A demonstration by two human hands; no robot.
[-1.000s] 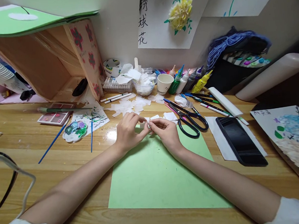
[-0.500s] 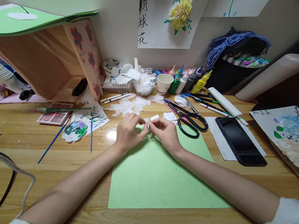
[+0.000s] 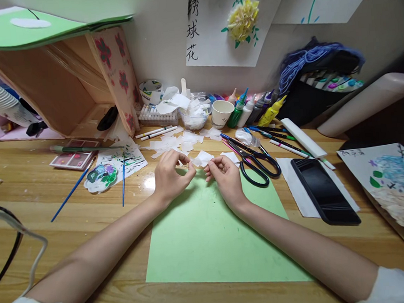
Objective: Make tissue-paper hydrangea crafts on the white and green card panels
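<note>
A small piece of white tissue paper (image 3: pixel 201 158) spans the gap between my two hands, above the far edge of a green sheet (image 3: pixel 213 245). My left hand (image 3: pixel 172 177) is closed in a pinch at the paper's left corner; its exact contact is hard to see. At the right edge, the thumb and forefinger of my right hand (image 3: pixel 227 180) pinch the paper, with the other fingers curled. Another white paper square (image 3: pixel 230 157) lies just beyond my right hand. Black-handled scissors (image 3: pixel 255 161) rest to the right of it.
White paper scraps (image 3: pixel 169 143) lie behind my hands, near a paper cup (image 3: pixel 222 112) and paint bottles (image 3: pixel 244 112). Brushes (image 3: pixel 123 182) and a painted palette (image 3: pixel 100 178) are on the left. A phone (image 3: pixel 324 190) lies on the right.
My fingertips have drawn apart, the left hand going slightly left and the right slightly right. The paper, earlier a small bit between the fingertips, now shows as a wider, opened piece.
</note>
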